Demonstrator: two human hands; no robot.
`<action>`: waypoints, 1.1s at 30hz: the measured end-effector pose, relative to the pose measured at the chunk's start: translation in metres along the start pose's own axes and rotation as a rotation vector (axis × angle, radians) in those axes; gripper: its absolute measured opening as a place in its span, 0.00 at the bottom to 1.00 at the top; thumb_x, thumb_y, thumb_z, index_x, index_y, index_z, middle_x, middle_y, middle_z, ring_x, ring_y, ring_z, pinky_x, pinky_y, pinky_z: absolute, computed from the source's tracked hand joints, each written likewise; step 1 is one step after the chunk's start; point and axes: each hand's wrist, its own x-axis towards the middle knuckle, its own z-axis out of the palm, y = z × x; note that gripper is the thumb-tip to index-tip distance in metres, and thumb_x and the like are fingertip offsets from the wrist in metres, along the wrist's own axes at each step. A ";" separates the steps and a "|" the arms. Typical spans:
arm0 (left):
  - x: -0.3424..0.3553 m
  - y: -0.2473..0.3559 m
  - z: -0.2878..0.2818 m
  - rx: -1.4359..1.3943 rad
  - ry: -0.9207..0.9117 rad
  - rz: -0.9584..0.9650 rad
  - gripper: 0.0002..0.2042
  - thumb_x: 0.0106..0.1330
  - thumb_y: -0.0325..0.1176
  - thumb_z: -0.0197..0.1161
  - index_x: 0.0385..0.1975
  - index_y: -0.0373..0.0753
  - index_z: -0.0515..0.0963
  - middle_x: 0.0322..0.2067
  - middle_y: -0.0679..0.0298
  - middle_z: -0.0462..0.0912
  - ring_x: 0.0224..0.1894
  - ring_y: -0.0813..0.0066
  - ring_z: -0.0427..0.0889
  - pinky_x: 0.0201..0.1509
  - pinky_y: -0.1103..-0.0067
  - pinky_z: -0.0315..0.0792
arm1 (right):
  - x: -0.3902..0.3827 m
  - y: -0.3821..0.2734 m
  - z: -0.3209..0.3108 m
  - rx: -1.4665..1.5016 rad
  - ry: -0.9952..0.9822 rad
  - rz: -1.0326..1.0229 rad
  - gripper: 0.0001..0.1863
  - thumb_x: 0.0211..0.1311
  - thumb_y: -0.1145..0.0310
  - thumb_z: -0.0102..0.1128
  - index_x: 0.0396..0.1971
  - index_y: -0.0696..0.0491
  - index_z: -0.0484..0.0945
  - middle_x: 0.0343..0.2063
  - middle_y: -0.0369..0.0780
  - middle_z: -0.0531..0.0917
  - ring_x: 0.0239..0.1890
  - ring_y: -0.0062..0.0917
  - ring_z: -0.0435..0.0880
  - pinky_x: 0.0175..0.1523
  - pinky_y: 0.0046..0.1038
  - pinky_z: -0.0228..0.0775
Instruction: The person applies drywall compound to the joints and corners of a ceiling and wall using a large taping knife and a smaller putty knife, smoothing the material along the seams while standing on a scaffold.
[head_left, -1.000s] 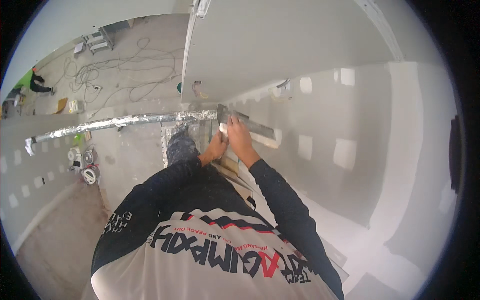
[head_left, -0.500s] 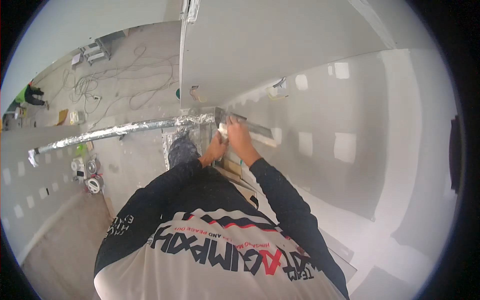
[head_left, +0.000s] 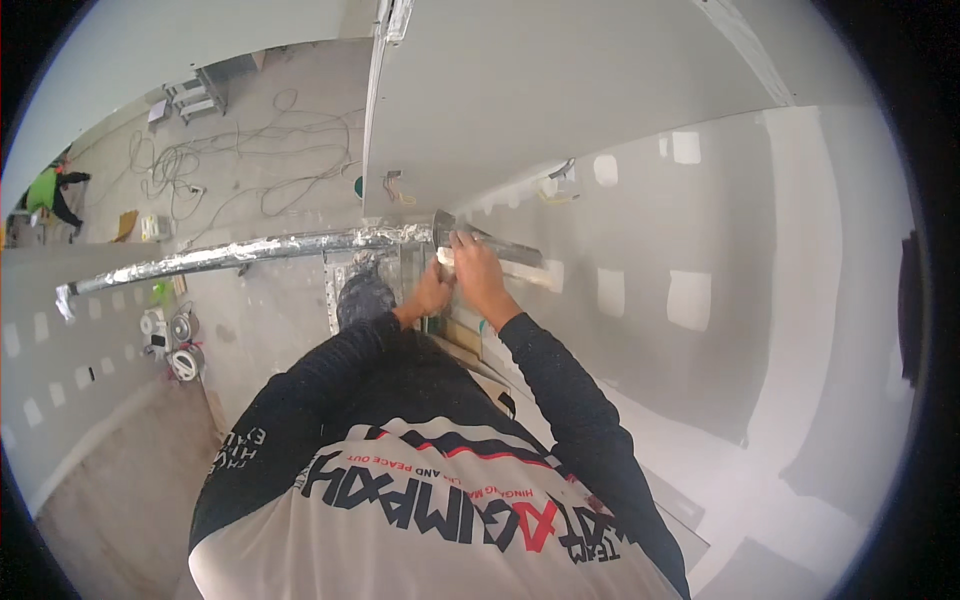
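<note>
A long metal tube (head_left: 230, 253) smeared with white compound lies across in front of me, with a dark metal head (head_left: 441, 228) at its right end. At that head my hands meet. My left hand (head_left: 428, 295) is closed, its fingers pressed round a small whitish piece (head_left: 446, 257). My right hand (head_left: 478, 272) is closed from above by the same piece; its fingertips bend against the metal head, and what they grip is partly hidden. Beyond the right hand a long flat grey blade-like piece (head_left: 510, 250) points right; whether I hold it cannot be made out.
Below the tube is my dark, compound-stained foot (head_left: 366, 303), beside a perforated metal strip (head_left: 332, 295). Plasterboard wall (head_left: 650, 220) with pale patches rises at right. Loose wires (head_left: 558, 180) stick out of it. Left: cables (head_left: 170, 165), a stepladder (head_left: 195, 95), buckets (head_left: 185, 362), another person (head_left: 45, 195).
The tube and both hands keep nearly the same place. The grey piece beyond my right hand has shifted slightly. The person at far left has moved and shows more of the green top.
</note>
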 end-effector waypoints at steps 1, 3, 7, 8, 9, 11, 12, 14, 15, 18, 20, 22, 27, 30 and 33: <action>0.004 -0.009 -0.006 0.060 0.018 -0.010 0.26 0.70 0.36 0.62 0.62 0.27 0.64 0.46 0.45 0.81 0.43 0.61 0.84 0.45 0.67 0.78 | 0.003 0.001 -0.001 0.019 0.026 -0.026 0.26 0.56 0.78 0.58 0.58 0.62 0.76 0.52 0.49 0.82 0.54 0.45 0.82 0.58 0.40 0.77; 0.012 0.003 -0.022 0.104 0.034 -0.009 0.27 0.71 0.39 0.62 0.62 0.27 0.65 0.46 0.45 0.81 0.41 0.62 0.85 0.43 0.67 0.78 | 0.008 0.013 -0.005 0.019 0.050 -0.056 0.26 0.56 0.79 0.57 0.58 0.61 0.77 0.53 0.48 0.81 0.55 0.45 0.81 0.58 0.40 0.77; 0.009 0.047 -0.057 0.164 -0.180 -0.029 0.34 0.71 0.50 0.62 0.61 0.21 0.65 0.34 0.54 0.81 0.29 0.68 0.80 0.34 0.69 0.77 | -0.015 0.050 -0.018 0.035 0.064 -0.121 0.25 0.59 0.77 0.56 0.59 0.58 0.77 0.53 0.45 0.82 0.55 0.40 0.82 0.57 0.37 0.78; 0.008 0.056 -0.058 0.256 -0.201 -0.068 0.36 0.71 0.52 0.61 0.61 0.19 0.65 0.36 0.50 0.82 0.33 0.62 0.82 0.39 0.67 0.78 | -0.027 0.056 -0.020 0.017 0.049 -0.153 0.26 0.59 0.77 0.56 0.60 0.57 0.76 0.54 0.44 0.81 0.56 0.40 0.81 0.58 0.37 0.77; 0.008 0.065 -0.057 0.348 -0.223 -0.107 0.39 0.71 0.55 0.59 0.61 0.18 0.65 0.38 0.45 0.84 0.37 0.56 0.85 0.43 0.64 0.78 | -0.036 0.059 -0.019 0.014 0.046 -0.149 0.26 0.59 0.77 0.56 0.60 0.57 0.76 0.54 0.44 0.81 0.56 0.40 0.81 0.58 0.37 0.77; 0.015 0.055 -0.063 0.466 -0.181 -0.007 0.40 0.71 0.57 0.58 0.62 0.17 0.65 0.40 0.40 0.83 0.43 0.49 0.85 0.48 0.62 0.77 | -0.041 0.060 -0.017 -0.012 0.040 -0.208 0.25 0.60 0.77 0.55 0.60 0.59 0.75 0.54 0.46 0.81 0.55 0.42 0.81 0.58 0.38 0.77; 0.019 0.048 -0.065 0.589 -0.146 0.092 0.42 0.71 0.59 0.57 0.62 0.17 0.64 0.43 0.36 0.83 0.49 0.43 0.84 0.54 0.59 0.76 | -0.037 0.061 -0.016 -0.013 0.039 -0.217 0.25 0.60 0.77 0.55 0.60 0.59 0.75 0.54 0.46 0.81 0.55 0.42 0.81 0.58 0.38 0.77; 0.021 0.050 -0.063 0.565 -0.136 0.105 0.42 0.70 0.57 0.59 0.63 0.15 0.63 0.40 0.35 0.84 0.44 0.42 0.85 0.52 0.59 0.77 | -0.029 0.058 -0.013 0.010 0.089 -0.184 0.25 0.60 0.78 0.55 0.60 0.60 0.75 0.54 0.47 0.81 0.55 0.42 0.81 0.58 0.38 0.77; 0.021 0.050 -0.062 0.540 -0.124 0.117 0.42 0.70 0.55 0.60 0.63 0.14 0.62 0.37 0.34 0.85 0.39 0.40 0.87 0.51 0.60 0.77 | -0.022 0.058 -0.012 0.010 0.089 -0.183 0.25 0.60 0.78 0.55 0.60 0.60 0.75 0.54 0.47 0.81 0.55 0.42 0.81 0.58 0.38 0.77; 0.024 0.040 -0.065 0.586 -0.035 0.245 0.40 0.69 0.53 0.61 0.60 0.13 0.65 0.35 0.35 0.85 0.38 0.43 0.87 0.50 0.61 0.78 | -0.007 0.059 -0.011 -0.011 0.060 -0.173 0.25 0.59 0.78 0.55 0.59 0.61 0.75 0.54 0.47 0.81 0.55 0.42 0.81 0.58 0.38 0.76; 0.016 0.071 -0.062 0.487 -0.158 0.040 0.39 0.69 0.53 0.62 0.58 0.13 0.66 0.35 0.35 0.85 0.38 0.45 0.88 0.48 0.61 0.78 | -0.015 0.070 -0.007 0.011 -0.001 -0.161 0.24 0.60 0.78 0.55 0.58 0.61 0.76 0.53 0.47 0.81 0.55 0.43 0.81 0.59 0.38 0.76; 0.017 0.078 -0.067 0.382 -0.250 -0.166 0.38 0.69 0.52 0.63 0.56 0.14 0.68 0.35 0.36 0.85 0.37 0.47 0.88 0.47 0.62 0.79 | -0.009 0.065 -0.009 0.026 0.022 -0.148 0.23 0.60 0.78 0.55 0.58 0.61 0.77 0.53 0.47 0.82 0.55 0.44 0.81 0.59 0.39 0.76; 0.010 0.082 -0.066 0.390 -0.204 -0.051 0.38 0.68 0.52 0.64 0.56 0.15 0.69 0.36 0.37 0.85 0.36 0.50 0.88 0.43 0.62 0.79 | 0.001 0.062 -0.012 -0.028 0.067 -0.143 0.22 0.61 0.77 0.55 0.57 0.61 0.78 0.51 0.48 0.83 0.55 0.44 0.81 0.59 0.39 0.76; 0.007 0.090 -0.066 0.380 -0.227 -0.108 0.32 0.69 0.52 0.63 0.52 0.22 0.71 0.28 0.50 0.83 0.28 0.61 0.84 0.33 0.66 0.77 | 0.001 0.060 -0.009 0.001 0.006 -0.136 0.22 0.62 0.77 0.54 0.57 0.61 0.78 0.51 0.49 0.84 0.54 0.45 0.82 0.58 0.40 0.77; 0.017 0.050 -0.071 0.497 -0.041 0.132 0.29 0.69 0.53 0.63 0.44 0.25 0.75 0.26 0.51 0.83 0.26 0.59 0.84 0.32 0.65 0.77 | 0.008 0.043 -0.005 0.090 0.022 -0.084 0.25 0.57 0.83 0.54 0.58 0.61 0.77 0.51 0.49 0.83 0.52 0.49 0.81 0.58 0.43 0.76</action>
